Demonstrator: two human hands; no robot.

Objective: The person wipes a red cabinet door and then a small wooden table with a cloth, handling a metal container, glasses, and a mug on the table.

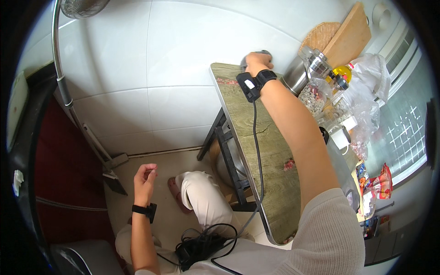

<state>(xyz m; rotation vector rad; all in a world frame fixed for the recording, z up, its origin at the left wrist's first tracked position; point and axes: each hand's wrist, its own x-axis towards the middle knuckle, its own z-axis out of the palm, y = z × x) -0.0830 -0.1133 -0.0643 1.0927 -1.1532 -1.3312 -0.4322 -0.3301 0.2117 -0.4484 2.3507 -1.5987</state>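
My right hand [258, 62] is closed around a dark grey cloth [266, 53], at the far corner of the wood-patterned tabletop [268, 137], close to the tiled wall. Only the edges of the cloth show past my fingers. My left hand [145, 178] hangs over the floor left of the table, fingers loosely curled and nothing seen in it. A strapped device [250, 86] with a black cable sits on my right wrist; a black band [144, 210] is around the left one. Near my right forearm stands a stainless steel pot [302, 74].
Right of my forearm crowd a bag of beans or grains [312, 98], an oil bottle [343, 73], glass cups [330, 120], a wooden cutting board [349, 37] and snack packets [381, 182]. A broom [115, 182] and a dark red cabinet [68, 165] are at left. The cable crosses the tabletop.
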